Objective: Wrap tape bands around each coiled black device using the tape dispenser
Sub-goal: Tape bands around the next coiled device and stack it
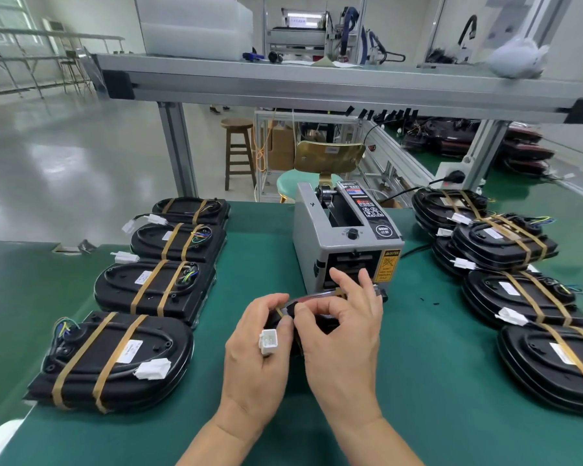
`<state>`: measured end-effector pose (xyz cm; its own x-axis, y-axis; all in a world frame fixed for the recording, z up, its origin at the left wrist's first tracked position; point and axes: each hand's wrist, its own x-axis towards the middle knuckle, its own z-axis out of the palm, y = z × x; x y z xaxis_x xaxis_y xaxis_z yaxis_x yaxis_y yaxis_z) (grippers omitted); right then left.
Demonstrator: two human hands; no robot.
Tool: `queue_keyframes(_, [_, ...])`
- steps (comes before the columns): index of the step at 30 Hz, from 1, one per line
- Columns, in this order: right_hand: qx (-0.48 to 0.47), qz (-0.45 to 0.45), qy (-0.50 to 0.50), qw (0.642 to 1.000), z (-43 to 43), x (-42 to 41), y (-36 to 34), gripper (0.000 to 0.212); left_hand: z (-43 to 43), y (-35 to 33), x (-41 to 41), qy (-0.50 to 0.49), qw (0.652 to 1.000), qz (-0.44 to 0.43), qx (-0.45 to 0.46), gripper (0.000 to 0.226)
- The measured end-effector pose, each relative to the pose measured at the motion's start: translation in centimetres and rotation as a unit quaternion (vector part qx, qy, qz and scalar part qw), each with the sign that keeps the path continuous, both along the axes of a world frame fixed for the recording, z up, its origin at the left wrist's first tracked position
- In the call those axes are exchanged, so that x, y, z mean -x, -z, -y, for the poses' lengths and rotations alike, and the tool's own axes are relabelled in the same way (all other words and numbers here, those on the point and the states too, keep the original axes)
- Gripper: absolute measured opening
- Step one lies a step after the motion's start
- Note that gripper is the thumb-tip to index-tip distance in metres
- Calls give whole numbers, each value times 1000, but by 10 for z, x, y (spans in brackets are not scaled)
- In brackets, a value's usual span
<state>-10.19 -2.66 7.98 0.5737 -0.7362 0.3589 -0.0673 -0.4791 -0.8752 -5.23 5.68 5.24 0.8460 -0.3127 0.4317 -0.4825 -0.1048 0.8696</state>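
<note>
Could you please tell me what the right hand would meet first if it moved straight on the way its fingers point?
Most likely the tape dispenser, at its front outlet: the right hand points its straight fingers there, though depth is unclear.

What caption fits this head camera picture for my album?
Left hand holds a device while right hand pinches tape onto it, before the dispenser, banded devices alongside.

Wooden stool [238, 153] beside a gold-backed chair [329, 156], beyond the green bench mat [256, 250].
</note>
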Motion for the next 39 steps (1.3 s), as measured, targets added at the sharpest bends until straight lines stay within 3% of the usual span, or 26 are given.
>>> queue_keyframes(7, [11,-13,9,1000,1,-1,3,18,2,-5,1,-5,1000,-13,18,22])
queue_keyframes(11, [14,-15,10,1000,0,-1,4,17,7,-6,1,-33,999,-27,16,6])
queue_keyframes(19, [12,11,21,1000,3,-1,5,10,12,-9,1,-48,997,-47,26,14])
queue_keyframes(21, [33,32,36,998,6,-2,4,18,12,-9,1,-47,997,-47,33,15])
queue_keyframes(24, [100,-9,39,994,15,-5,3,30,11,-8,1,-38,997,-50,37,16])
queue_keyframes(28, [133,-13,31,991,25,-4,8,26,12,-8,3,-31,996,-72,46,16])
queue_keyframes(31, [100,11,19,995,31,-3,9,18,12,-9,4,-38,995,-77,59,7])
queue_keyframes(36, [69,65,7,995,39,0,13,11,15,-8,1,-68,996,-54,28,14])
queue_keyframes(39, [-55,134,61,988,63,1,11,17,17,-10,-5,-85,995,-60,10,14])
